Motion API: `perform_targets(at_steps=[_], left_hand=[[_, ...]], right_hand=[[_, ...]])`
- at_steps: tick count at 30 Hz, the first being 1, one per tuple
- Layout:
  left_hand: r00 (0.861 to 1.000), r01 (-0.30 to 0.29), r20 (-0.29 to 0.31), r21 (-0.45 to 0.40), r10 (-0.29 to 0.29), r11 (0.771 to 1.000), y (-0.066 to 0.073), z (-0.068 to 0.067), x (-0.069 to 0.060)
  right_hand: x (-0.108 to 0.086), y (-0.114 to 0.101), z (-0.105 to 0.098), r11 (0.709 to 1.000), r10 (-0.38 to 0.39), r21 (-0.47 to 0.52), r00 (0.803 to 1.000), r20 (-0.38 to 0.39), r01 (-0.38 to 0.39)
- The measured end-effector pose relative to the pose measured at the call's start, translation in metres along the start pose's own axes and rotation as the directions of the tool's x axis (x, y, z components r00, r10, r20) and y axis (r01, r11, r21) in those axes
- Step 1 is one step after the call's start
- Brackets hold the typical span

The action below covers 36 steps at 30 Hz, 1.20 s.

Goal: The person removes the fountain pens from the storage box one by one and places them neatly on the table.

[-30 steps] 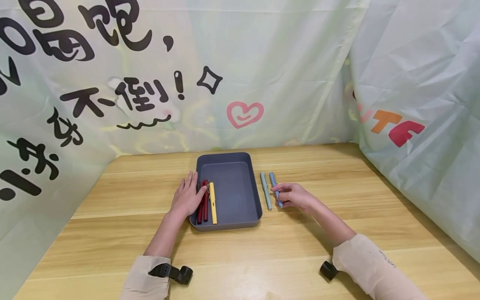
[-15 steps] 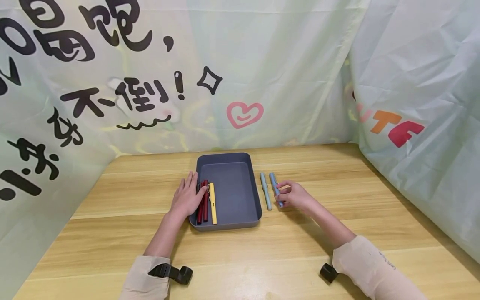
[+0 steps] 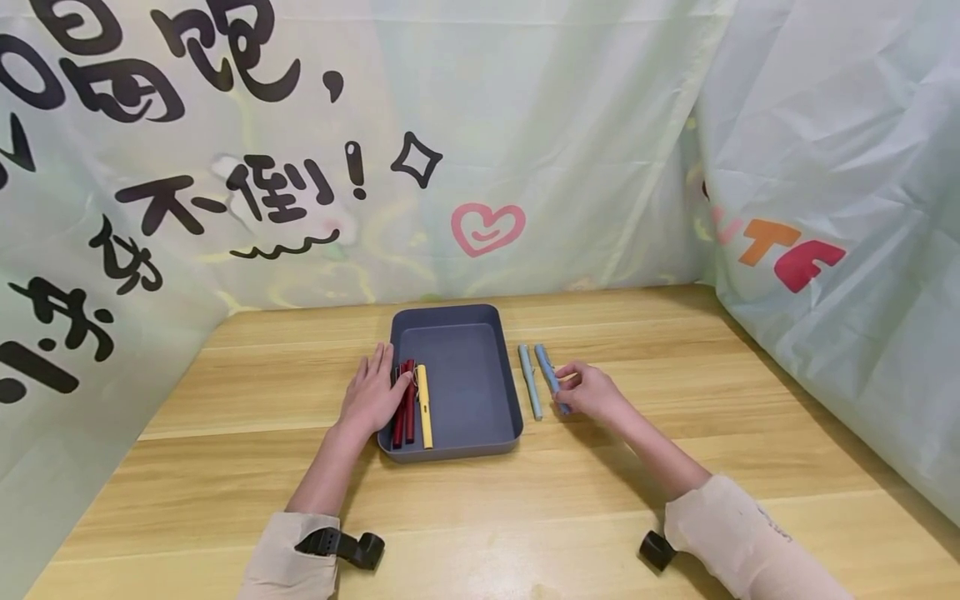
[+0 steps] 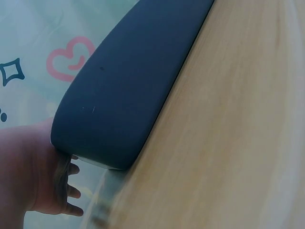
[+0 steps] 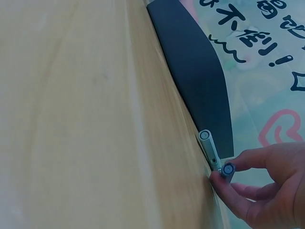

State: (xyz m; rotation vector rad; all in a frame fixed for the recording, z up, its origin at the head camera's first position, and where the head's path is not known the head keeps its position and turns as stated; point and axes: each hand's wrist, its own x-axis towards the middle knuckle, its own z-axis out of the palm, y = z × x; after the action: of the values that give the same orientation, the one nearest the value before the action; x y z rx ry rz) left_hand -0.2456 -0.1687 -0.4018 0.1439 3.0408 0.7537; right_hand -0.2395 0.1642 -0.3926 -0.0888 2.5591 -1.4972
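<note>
My right hand [image 3: 588,392] pinches the near end of a blue pen [image 3: 545,362] lying on the table. In the right wrist view, thumb and forefinger sit on either side of the blue pen's end [image 5: 228,169]. Just left of it lies a pale green pen [image 3: 529,382], roughly parallel. My left hand [image 3: 369,396] rests on the left rim of a dark grey tray [image 3: 465,358] with its fingers extended. Inside the tray's left side are dark red pens [image 3: 409,408] and a yellow pen [image 3: 425,408]. A black piece beside the red ones is partly hidden by my left hand.
The wooden table [image 3: 480,525] runs back to a printed cloth backdrop [image 3: 585,150]. Another cloth side [image 3: 840,333] slopes down along the right. The tray's right wall stands close beside the green pen.
The blue pen has turned slightly, its far end a little left and its near end a little right. My right fingers have shifted slightly on it. The left hand stays on the tray.
</note>
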Motion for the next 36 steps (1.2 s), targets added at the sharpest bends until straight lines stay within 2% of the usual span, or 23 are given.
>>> perform_targets(at_steps=[7, 18, 30, 36], left_hand=[[1.0, 0.0, 0.0, -0.003, 0.0, 1.0, -0.001, 0.0, 0.0], [1.0, 0.003, 0.006, -0.002, -0.003, 1.0, -0.001, -0.002, -0.001], [1.0, -0.002, 0.002, -0.003, 0.002, 1.0, 0.001, -0.002, -0.001], [1.0, -0.009, -0.001, -0.007, 0.009, 1.0, 0.0, -0.001, -0.001]], right_hand=[[-0.002, -0.001, 0.001, 0.988, -0.044, -0.151, 0.998, -0.045, 0.036], [-0.005, -0.003, 0.004, 0.967, -0.081, -0.246, 0.994, -0.08, 0.058], [-0.005, -0.001, 0.011, 0.951, -0.118, -0.3, 0.985, -0.123, 0.077], [-0.003, 0.001, 0.014, 0.957, -0.117, -0.281, 0.983, -0.139, 0.075]])
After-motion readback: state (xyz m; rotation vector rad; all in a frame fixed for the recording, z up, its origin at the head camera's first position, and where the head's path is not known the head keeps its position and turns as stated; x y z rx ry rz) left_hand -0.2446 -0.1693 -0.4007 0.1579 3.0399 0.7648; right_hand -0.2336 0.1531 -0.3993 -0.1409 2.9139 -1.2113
